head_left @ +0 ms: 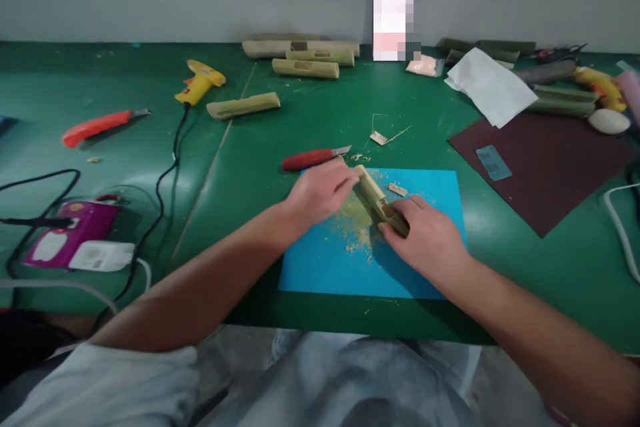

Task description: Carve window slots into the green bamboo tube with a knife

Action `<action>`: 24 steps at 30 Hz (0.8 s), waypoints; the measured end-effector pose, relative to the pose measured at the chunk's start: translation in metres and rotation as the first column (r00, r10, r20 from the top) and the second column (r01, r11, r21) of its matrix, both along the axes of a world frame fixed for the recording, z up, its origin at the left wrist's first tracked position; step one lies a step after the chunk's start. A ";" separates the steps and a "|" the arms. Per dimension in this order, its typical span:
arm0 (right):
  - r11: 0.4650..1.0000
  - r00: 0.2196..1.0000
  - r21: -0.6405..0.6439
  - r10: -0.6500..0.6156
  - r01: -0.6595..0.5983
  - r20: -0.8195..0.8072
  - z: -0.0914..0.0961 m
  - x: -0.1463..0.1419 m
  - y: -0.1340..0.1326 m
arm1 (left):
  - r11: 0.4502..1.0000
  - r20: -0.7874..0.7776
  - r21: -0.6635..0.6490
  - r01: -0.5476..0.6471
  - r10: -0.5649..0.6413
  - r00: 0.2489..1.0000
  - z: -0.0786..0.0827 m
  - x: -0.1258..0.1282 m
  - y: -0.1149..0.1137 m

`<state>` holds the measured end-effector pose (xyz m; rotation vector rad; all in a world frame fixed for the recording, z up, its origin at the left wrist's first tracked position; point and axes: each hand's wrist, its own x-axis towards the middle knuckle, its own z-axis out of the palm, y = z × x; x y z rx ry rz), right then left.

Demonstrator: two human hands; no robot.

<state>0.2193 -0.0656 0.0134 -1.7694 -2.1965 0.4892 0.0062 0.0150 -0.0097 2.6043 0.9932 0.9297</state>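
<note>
- Head view: our right hand [434, 235] wraps round the bamboo tube [369, 189] over the blue sheet [313, 267], hiding the tube's near end.
- Our left hand [320, 192] curls by the far end; we can't tell if it holds anything.

Upper left, here's a yellow glue gun [200, 82], its black cord [175, 157] snaking down past a white adapter [100, 255] against a purple power strip [97, 221], lower left! Over on the right, white paper [490, 87] overlaps a dark brown sheet [545, 180], a bluish packet [493, 163] lying flat on the brown.
</note>
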 end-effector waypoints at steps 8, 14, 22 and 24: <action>1.000 1.000 -0.009 -0.010 0.010 0.012 0.000 -0.001 -0.001 | 0.999 -0.035 0.024 0.023 -0.022 0.999 -0.002 0.003 -0.001; 1.000 0.999 0.017 -0.010 0.010 0.042 0.000 -0.002 -0.002 | 1.000 -0.010 -0.019 0.014 -0.015 1.000 0.000 0.004 0.000; 1.000 0.999 -0.001 -0.007 0.007 0.033 0.000 -0.002 -0.001 | 0.999 -0.004 -0.036 0.012 -0.013 1.000 0.001 0.007 -0.003; 1.000 1.000 -0.014 -0.006 0.006 0.015 0.000 -0.001 -0.001 | 0.991 -0.077 -0.088 0.101 -0.108 0.991 0.002 0.008 -0.005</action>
